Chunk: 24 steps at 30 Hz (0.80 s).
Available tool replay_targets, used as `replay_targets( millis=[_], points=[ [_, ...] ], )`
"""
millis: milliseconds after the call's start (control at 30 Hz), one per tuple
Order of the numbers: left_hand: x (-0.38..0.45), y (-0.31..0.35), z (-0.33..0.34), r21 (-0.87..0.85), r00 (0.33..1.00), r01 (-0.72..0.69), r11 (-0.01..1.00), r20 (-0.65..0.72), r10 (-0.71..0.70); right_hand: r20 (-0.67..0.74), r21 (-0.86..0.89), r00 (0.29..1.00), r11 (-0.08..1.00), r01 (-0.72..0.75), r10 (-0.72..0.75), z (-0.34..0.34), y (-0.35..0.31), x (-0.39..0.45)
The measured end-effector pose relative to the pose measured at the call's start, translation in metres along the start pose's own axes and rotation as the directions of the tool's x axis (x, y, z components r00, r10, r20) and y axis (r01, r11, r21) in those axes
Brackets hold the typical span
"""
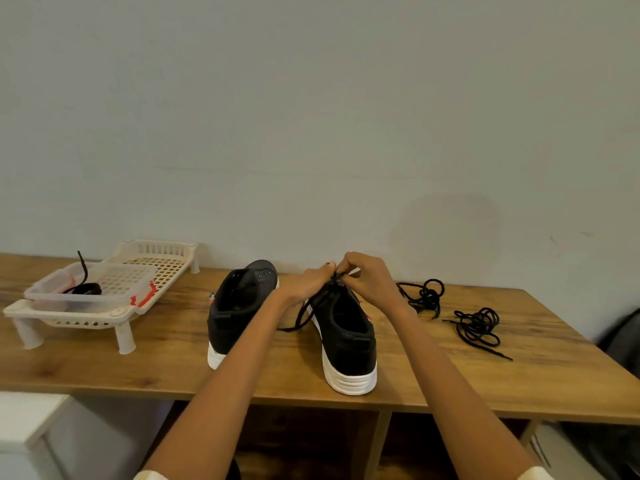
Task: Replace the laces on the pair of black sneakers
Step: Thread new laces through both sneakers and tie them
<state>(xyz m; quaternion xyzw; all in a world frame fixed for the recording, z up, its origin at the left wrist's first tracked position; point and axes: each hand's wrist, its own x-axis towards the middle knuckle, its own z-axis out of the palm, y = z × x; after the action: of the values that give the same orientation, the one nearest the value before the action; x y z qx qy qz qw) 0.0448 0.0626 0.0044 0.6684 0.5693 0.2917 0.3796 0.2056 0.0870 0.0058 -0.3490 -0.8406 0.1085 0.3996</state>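
Two black sneakers with white soles stand on the wooden table [104, 368], heels toward me. The left sneaker [235, 306] has no lace in its eyelets. The right sneaker [349, 341] carries a black lace [299, 318] whose loose end trails off its left side onto the table. My left hand [308, 280] and my right hand [370, 277] meet over the front of the right sneaker, both pinching that lace near the eyelets. Two loose bundles of black lace lie to the right, one [424, 296] nearer the wall and one [479, 329] nearer me.
A cream slotted rack [156, 252] on legs stands at the table's left, holding a clear plastic box [52, 296] with a coiled black lace [85, 289] inside. The wall runs right behind the table. A white cabinet [24, 431] sits below left, a dark object [623, 344] at the right edge.
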Motion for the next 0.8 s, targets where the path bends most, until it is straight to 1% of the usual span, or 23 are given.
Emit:
replay_targets(
  millis=[33, 67, 100, 133, 167, 200, 233, 267, 300, 333, 367, 400, 433, 467, 500, 533, 567, 600, 633, 667, 767, 800],
  points=[
    [0.003, 0.001, 0.002, -0.019, 0.996, 0.046, 0.999, -0.081, -0.047, 0.009, 0.011, 1.0, 1.0, 0.003, -0.003, 0.0, 0.0, 0.0],
    [0.005, 0.005, 0.003, -0.083, 0.98, 0.079, 0.993, -0.178, -0.093, 0.017, 0.027, 1.0, 1.0, -0.002, 0.001, 0.0, -0.001, 0.001],
    [0.007, 0.008, 0.002, -0.237, 0.953, 0.071, 0.969, -0.272, -0.136, 0.021, 0.046, 1.0, 0.999, -0.011, 0.01, 0.0, -0.001, 0.001],
    [0.008, 0.011, -0.002, -0.448, 0.919, 0.005, 0.894, -0.35, -0.181, 0.021, 0.066, 0.999, 0.997, -0.025, 0.024, 0.0, -0.001, 0.001],
    [0.009, 0.011, -0.008, -0.661, 0.878, -0.107, 0.743, -0.413, -0.241, 0.019, 0.093, 0.999, 0.995, -0.042, 0.04, 0.0, 0.0, 0.0],
    [0.011, 0.007, -0.015, -0.831, 0.847, -0.237, 0.503, -0.431, -0.313, 0.015, 0.125, 0.998, 0.99, -0.06, 0.058, -0.001, 0.002, -0.001],
    [0.008, 0.005, -0.022, -0.909, 0.843, -0.343, 0.235, -0.409, -0.35, 0.013, 0.158, 0.997, 0.985, -0.074, 0.073, -0.002, 0.004, -0.001],
    [0.005, 0.0, -0.028, -0.917, 0.857, -0.397, 0.038, -0.385, -0.342, 0.012, 0.184, 0.997, 0.979, -0.083, 0.082, -0.003, 0.006, -0.002],
    [0.002, -0.005, -0.031, -0.913, 0.872, -0.406, -0.024, -0.38, -0.309, 0.015, 0.203, 0.996, 0.975, -0.089, 0.088, -0.005, 0.007, -0.003],
    [0.0, -0.009, -0.034, -0.919, 0.879, -0.39, 0.061, -0.391, -0.273, 0.022, 0.216, 0.996, 0.972, -0.094, 0.091, -0.006, 0.007, -0.003],
    [-0.002, -0.01, -0.035, -0.893, 0.875, -0.361, 0.267, -0.423, -0.234, 0.034, 0.227, 0.995, 0.968, -0.104, 0.099, -0.008, 0.007, -0.004],
    [-0.003, -0.009, -0.035, -0.785, 0.872, -0.313, 0.535, -0.46, -0.165, 0.049, 0.24, 0.993, 0.964, -0.117, 0.109, -0.009, 0.007, -0.004],
    [-0.005, -0.007, -0.035, -0.576, 0.87, -0.272, 0.771, -0.489, -0.058, 0.064, 0.258, 0.99, 0.957, -0.135, 0.123, -0.01, 0.006, -0.004],
    [-0.006, -0.004, -0.035, -0.339, 0.877, -0.256, 0.905, -0.475, 0.071, 0.08, 0.279, 0.987, 0.947, -0.156, 0.139, -0.01, 0.007, -0.004],
    [-0.007, -0.001, -0.035, -0.143, 0.898, -0.259, 0.955, -0.399, 0.184, 0.094, 0.301, 0.983, 0.936, -0.181, 0.159, -0.01, 0.007, -0.005],
    [-0.009, 0.001, -0.034, 0.0, 0.924, -0.263, 0.965, -0.289, 0.251, 0.104, 0.322, 0.977, 0.924, -0.208, 0.183, -0.01, 0.007, -0.005],
    [-0.009, 0.001, -0.033, 0.119, 0.945, -0.25, 0.961, -0.188, 0.269, 0.113, 0.35, 0.971, 0.906, -0.239, 0.213, -0.011, 0.008, -0.005],
    [-0.008, -0.002, -0.031, 0.214, 0.958, -0.229, 0.949, -0.121, 0.259, 0.118, 0.391, 0.962, 0.879, -0.273, 0.246, -0.012, 0.008, -0.005],
    [-0.007, -0.006, -0.031, 0.287, 0.966, -0.209, 0.935, -0.091, 0.243, 0.119, 0.437, 0.952, 0.846, -0.305, 0.281, -0.014, 0.008, -0.006],
    [-0.007, -0.009, -0.032, 0.321, 0.97, -0.195, 0.927, -0.079, 0.232, 0.116, 0.477, 0.943, 0.815, -0.329, 0.313, -0.017, 0.008, -0.008],
    [-0.011, -0.012, -0.036, 0.291, 0.977, -0.186, 0.938, -0.043, 0.207, 0.138, 0.564, 0.911, 0.725, -0.394, 0.388, -0.023, 0.013, -0.016],
    [-0.012, -0.011, -0.037, 0.284, 0.982, -0.171, 0.944, -0.027, 0.186, 0.149, 0.613, 0.901, 0.677, -0.407, 0.407, -0.024, 0.014, -0.019]
  ],
)
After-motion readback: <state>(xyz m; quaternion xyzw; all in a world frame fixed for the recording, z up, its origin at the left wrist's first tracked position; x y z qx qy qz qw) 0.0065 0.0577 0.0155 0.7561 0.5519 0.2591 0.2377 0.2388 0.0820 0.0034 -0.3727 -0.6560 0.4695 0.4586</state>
